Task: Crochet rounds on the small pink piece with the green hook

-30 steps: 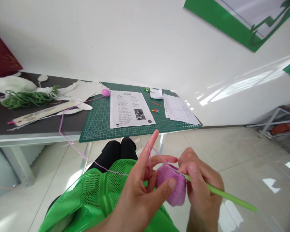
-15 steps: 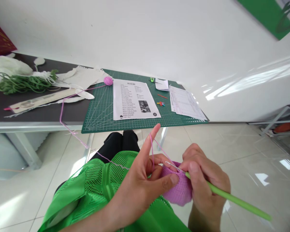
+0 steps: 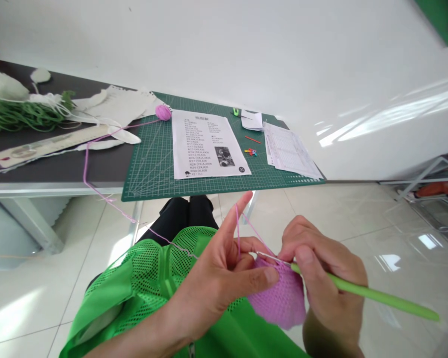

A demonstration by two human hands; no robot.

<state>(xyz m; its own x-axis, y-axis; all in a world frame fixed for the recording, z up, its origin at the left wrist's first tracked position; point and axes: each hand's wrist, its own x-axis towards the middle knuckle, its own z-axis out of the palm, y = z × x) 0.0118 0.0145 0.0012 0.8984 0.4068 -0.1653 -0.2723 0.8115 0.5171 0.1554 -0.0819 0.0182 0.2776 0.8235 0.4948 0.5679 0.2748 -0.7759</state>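
Observation:
My left hand (image 3: 224,268) pinches the upper edge of a pink crocheted piece (image 3: 280,298) between thumb and fingers. Its raised index finger carries a loop of pink yarn (image 3: 254,229) that runs down to the stitches. In my right hand (image 3: 324,273) is a crochet hook (image 3: 388,299) with a thick green handle, held with the thumb on top. The hook's thin metal shaft lies along the top edge of the piece, its tip close to my left fingers. Whether the tip sits inside a stitch I cannot tell.
A pink yarn ball (image 3: 163,113) sits on a green cutting mat (image 3: 149,174) beside a printed pattern sheet (image 3: 197,144). Colourful stitch markers (image 3: 250,152), a red needle-like stick (image 3: 253,140) and more papers (image 3: 291,149) lie rightward. Green yarn (image 3: 26,117) lies at left.
My right hand, the hook and the crocheted piece have shifted slightly right in view. The hook's shaft lies flatter. The table has shifted a little as the camera turned.

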